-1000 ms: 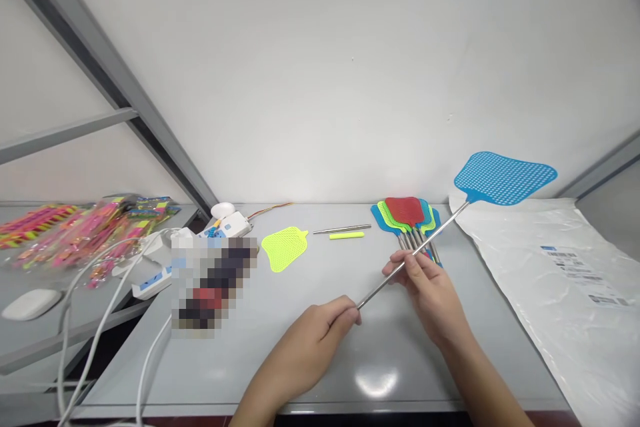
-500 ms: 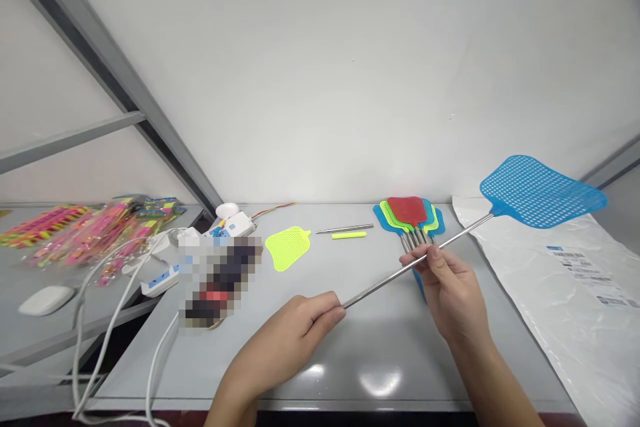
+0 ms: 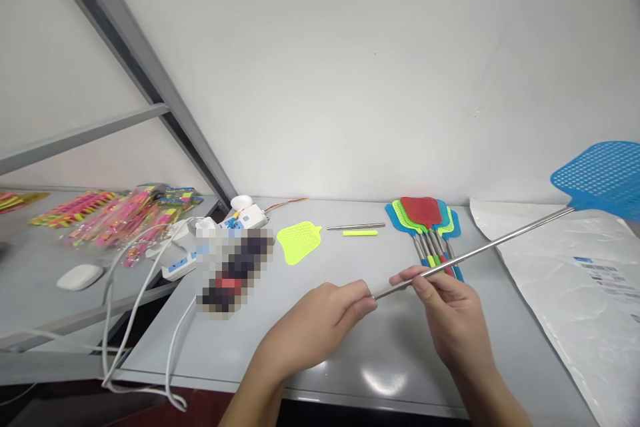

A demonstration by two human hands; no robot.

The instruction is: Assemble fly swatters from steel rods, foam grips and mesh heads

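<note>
A blue fly swatter (image 3: 607,177) slants up to the right across the view, its mesh head cut off by the right edge. Its thin metal rod (image 3: 520,233) passes between the thumb and fingers of my right hand (image 3: 453,310). Closed round the lower end is my left hand (image 3: 325,320), which hides whatever grip is there. Beyond my right hand lies a fanned stack of fly swatters (image 3: 420,211) with red, green, yellow and blue heads. Farther left are a loose yellow swatter head (image 3: 299,243), a metal rod (image 3: 356,226) and a yellow handle tube (image 3: 360,233).
A white plastic mailing bag (image 3: 545,267) covers the table's right side. On the left are a blurred-out object (image 3: 237,273), power strips (image 3: 180,265) with white cables (image 3: 137,320), and a white box (image 3: 80,277). Bagged colourful items (image 3: 125,217) lie on the neighbouring table.
The swatter head has moved right, partly out of view. More rod shows between it and my left hand. My hands are closer together, and the view has shifted slightly.
</note>
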